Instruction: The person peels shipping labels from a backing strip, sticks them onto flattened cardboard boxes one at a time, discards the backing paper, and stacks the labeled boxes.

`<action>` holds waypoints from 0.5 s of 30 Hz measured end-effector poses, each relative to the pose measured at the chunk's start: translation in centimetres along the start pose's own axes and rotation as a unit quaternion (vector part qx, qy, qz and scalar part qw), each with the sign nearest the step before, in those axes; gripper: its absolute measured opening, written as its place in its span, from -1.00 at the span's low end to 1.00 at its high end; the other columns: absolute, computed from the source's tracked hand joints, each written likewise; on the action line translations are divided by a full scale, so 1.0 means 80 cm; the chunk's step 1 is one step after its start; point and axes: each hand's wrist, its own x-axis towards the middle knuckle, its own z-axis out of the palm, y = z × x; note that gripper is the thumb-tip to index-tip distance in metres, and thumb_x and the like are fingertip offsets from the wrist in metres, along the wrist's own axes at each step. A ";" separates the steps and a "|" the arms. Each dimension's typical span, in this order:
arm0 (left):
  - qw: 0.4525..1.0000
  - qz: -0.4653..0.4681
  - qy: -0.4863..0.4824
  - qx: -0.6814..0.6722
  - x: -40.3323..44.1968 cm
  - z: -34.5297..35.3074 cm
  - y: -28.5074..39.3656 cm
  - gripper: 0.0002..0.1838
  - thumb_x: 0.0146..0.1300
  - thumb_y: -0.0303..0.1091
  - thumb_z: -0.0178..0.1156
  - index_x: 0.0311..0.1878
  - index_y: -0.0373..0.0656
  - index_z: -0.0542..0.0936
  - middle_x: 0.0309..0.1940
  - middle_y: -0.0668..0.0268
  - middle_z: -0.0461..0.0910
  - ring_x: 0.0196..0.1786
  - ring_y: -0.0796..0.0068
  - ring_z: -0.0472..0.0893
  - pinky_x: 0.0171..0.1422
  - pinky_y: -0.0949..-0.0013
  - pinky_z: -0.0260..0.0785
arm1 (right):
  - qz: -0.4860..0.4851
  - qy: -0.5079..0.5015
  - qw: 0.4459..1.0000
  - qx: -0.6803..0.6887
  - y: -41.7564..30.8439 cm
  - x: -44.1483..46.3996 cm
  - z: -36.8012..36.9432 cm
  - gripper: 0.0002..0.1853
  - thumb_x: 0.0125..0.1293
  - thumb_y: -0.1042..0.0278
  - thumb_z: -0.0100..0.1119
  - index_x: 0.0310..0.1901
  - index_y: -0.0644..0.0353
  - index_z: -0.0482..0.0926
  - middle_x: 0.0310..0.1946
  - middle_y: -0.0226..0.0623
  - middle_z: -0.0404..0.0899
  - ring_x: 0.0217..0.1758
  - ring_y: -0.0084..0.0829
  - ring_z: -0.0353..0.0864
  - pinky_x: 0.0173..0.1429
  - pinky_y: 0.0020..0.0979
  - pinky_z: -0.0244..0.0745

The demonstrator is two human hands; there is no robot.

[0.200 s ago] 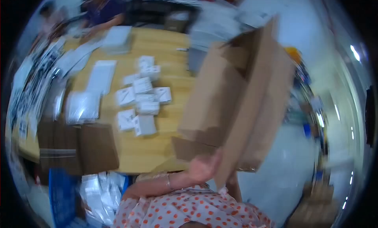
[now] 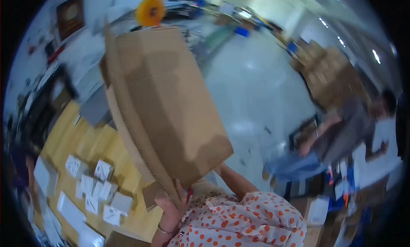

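A large open cardboard box (image 2: 171, 97), tilted upright in front of me, fills the middle of the view. My left hand (image 2: 168, 202), with a bracelet at the wrist, is closed around the lower edge of its flap. Close by the fingers is a small red object (image 2: 189, 193) too blurred to name. My right forearm reaches up behind the box's lower right corner; that hand and its fingers are hidden by the cardboard. Several small white boxes (image 2: 96, 185) sit grouped on the wooden table (image 2: 77, 136) to the left of the carton.
Flat white packs (image 2: 71, 211) lie nearer the table's left edge. A co-worker (image 2: 337, 136) is at the right. Stacked brown cartons (image 2: 329, 72) stand at the far right, and a round orange-yellow object (image 2: 150, 11) is beyond the box.
My view has swung right, so the table now sits lower left and the floor and co-worker show. The box stays in my grasp, turned with its broad panel towards me.
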 end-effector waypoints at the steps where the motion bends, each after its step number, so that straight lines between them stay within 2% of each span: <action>1: 0.998 0.002 -0.057 0.000 -0.015 -0.068 -0.011 -0.65 0.14 -0.39 0.25 -0.06 -0.41 0.51 -0.68 0.32 0.41 -0.72 0.37 0.31 -0.67 0.31 0.15 | 0.034 0.081 0.996 -0.024 0.079 -0.060 0.042 -0.54 0.37 0.28 0.02 0.27 0.15 0.27 0.20 -0.25 0.35 0.21 -0.32 0.38 0.27 -0.20 0.31; 2: 0.993 -0.043 -0.107 0.008 -0.021 -0.096 -0.021 -0.68 0.18 -0.35 0.24 -0.12 -0.42 0.53 -0.65 0.29 0.46 -0.69 0.32 0.38 -0.62 0.28 0.23 | 0.070 0.160 0.984 -0.041 0.157 -0.120 0.081 -0.58 0.38 0.28 0.00 0.23 0.18 0.35 0.13 -0.23 0.43 0.14 -0.32 0.44 0.22 -0.21 0.38; 4: 0.984 -0.097 -0.145 0.036 -0.023 -0.109 -0.042 -0.69 0.25 -0.28 0.21 -0.25 -0.44 0.57 -0.58 0.21 0.57 -0.61 0.27 0.51 -0.50 0.27 0.36 | 0.063 0.153 0.972 0.166 0.245 -0.173 0.088 -0.60 0.42 0.21 -0.03 0.23 0.14 0.37 0.06 -0.25 0.52 0.04 -0.30 0.53 0.15 -0.18 0.46; 5: 0.982 -0.092 -0.158 0.049 -0.020 -0.103 -0.054 -0.68 0.27 -0.27 0.20 -0.28 -0.44 0.58 -0.55 0.20 0.60 -0.58 0.26 0.54 -0.46 0.28 0.40 | 0.076 0.155 0.918 0.358 0.280 -0.180 0.098 -0.60 0.41 0.22 -0.01 0.22 0.14 0.39 0.04 -0.26 0.54 0.02 -0.30 0.55 0.12 -0.16 0.48; 6: 0.980 -0.086 -0.171 0.062 -0.015 -0.097 -0.064 -0.66 0.28 -0.25 0.18 -0.31 -0.45 0.59 -0.53 0.18 0.63 -0.55 0.26 0.57 -0.42 0.29 0.43 | 0.088 0.167 0.824 0.534 0.313 -0.187 0.108 -0.61 0.39 0.22 0.02 0.20 0.14 0.41 0.02 -0.26 0.55 -0.01 -0.29 0.57 0.10 -0.14 0.50; 7: 0.931 -0.197 -0.307 0.034 -0.013 -0.050 -0.072 -0.65 0.30 -0.23 0.17 -0.12 -0.41 0.55 -0.26 0.09 0.61 -0.30 0.19 0.59 -0.21 0.28 0.44 | 0.074 0.228 0.793 0.560 0.398 -0.209 0.123 -0.61 0.35 0.22 0.08 0.16 0.15 0.43 0.03 -0.24 0.54 -0.03 -0.28 0.57 0.03 -0.12 0.53; 9: 0.871 -0.281 -0.403 -0.018 -0.072 0.037 -0.052 -0.58 0.31 -0.20 0.16 0.07 -0.37 0.52 0.00 0.01 0.58 -0.04 0.13 0.61 0.00 0.27 0.44 | 0.024 0.269 0.790 0.551 0.434 -0.230 0.054 -0.61 0.30 0.22 0.13 0.13 0.15 0.45 0.03 -0.21 0.54 -0.06 -0.27 0.58 -0.04 -0.10 0.56; 11: 0.885 -0.242 -0.394 0.046 -0.075 0.081 -0.051 -0.57 0.30 -0.17 0.17 0.01 -0.39 0.54 -0.06 0.01 0.61 -0.11 0.15 0.63 -0.05 0.26 0.46 | 0.143 0.345 0.780 0.503 0.432 -0.211 0.026 -0.59 0.20 0.17 0.22 0.02 0.21 0.48 -0.08 -0.14 0.53 -0.14 -0.23 0.57 -0.12 -0.07 0.56; 13: 0.887 -0.212 -0.402 0.081 -0.077 0.131 -0.048 -0.56 0.29 -0.14 0.17 -0.03 -0.41 0.56 -0.11 0.01 0.63 -0.15 0.17 0.64 -0.09 0.26 0.46 | 0.273 0.429 0.738 0.443 0.408 -0.210 -0.003 -0.56 0.09 0.12 0.31 -0.09 0.26 0.52 -0.18 -0.07 0.53 -0.22 -0.19 0.57 -0.20 -0.05 0.55; 15: 0.869 -0.206 -0.439 0.096 -0.073 0.171 -0.041 -0.56 0.29 -0.12 0.17 -0.08 -0.42 0.58 -0.17 0.01 0.64 -0.21 0.18 0.64 -0.14 0.25 0.46 | 0.272 0.450 0.728 0.440 0.436 -0.237 -0.022 -0.59 0.10 0.12 0.29 -0.10 0.24 0.53 -0.21 -0.09 0.55 -0.27 -0.20 0.58 -0.26 -0.09 0.56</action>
